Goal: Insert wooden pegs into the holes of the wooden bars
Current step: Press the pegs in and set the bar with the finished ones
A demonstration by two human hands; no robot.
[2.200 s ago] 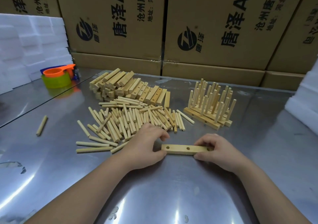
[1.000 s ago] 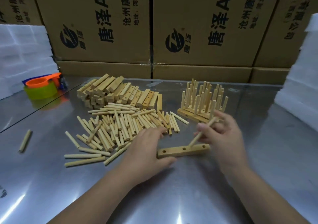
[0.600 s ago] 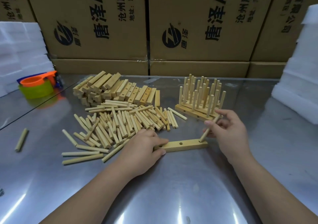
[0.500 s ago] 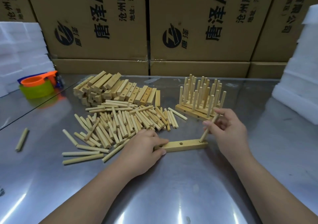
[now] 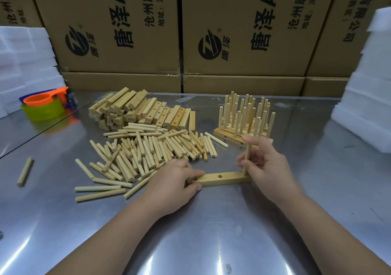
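Note:
A wooden bar with holes lies flat on the steel table in front of me. My left hand grips its left end between thumb and fingers. My right hand pinches a wooden peg that stands almost upright in the hole at the bar's right end. The middle hole of the bar is open. A heap of loose pegs lies to the left behind the bar.
A stack of drilled bars lies behind the peg heap. Finished bars with upright pegs stand at the back right. One stray peg lies far left. Coloured plastic cups, white foam blocks and cardboard boxes ring the table.
My right hand picked up a peg, set its tip in the bar's right-end hole and tipped it from slanted to nearly upright. My left hand kept hold of the bar's left end.

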